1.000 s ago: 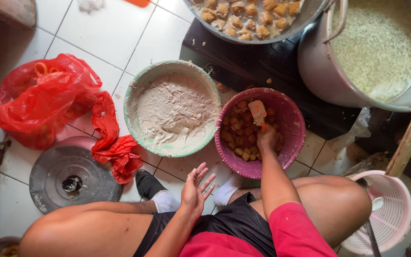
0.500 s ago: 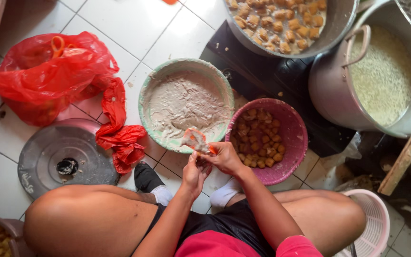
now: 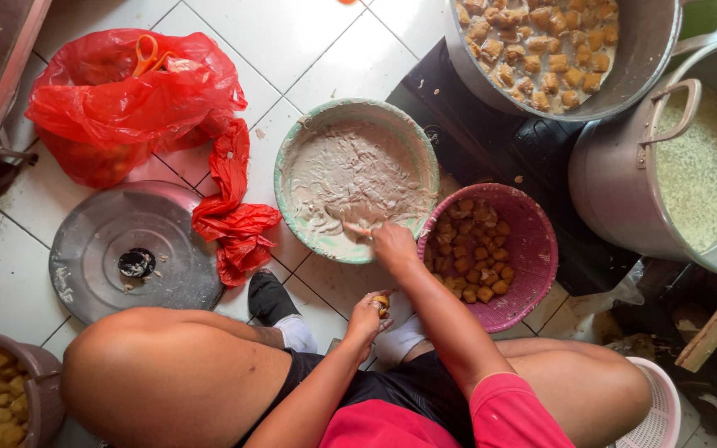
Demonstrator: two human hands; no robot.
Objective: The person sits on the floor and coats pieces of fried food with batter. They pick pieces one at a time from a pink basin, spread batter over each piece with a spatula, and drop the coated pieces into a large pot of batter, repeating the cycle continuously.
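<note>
While left-hand fingers (image 3: 373,309) clasp a tofu puff (image 3: 382,302), right-hand fingers (image 3: 390,243) curl into the paste bowl (image 3: 292,149)

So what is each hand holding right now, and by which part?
The left hand holds a small brown fried piece in its fingertips. The right hand grips a thin utensil by its near end, at the paste bowl.

The person wears a red short-sleeved shirt (image 3: 425,419), black shorts (image 3: 408,386), white socks (image 3: 299,332) and a black shoe (image 3: 267,297); arms and legs are bare.
</note>
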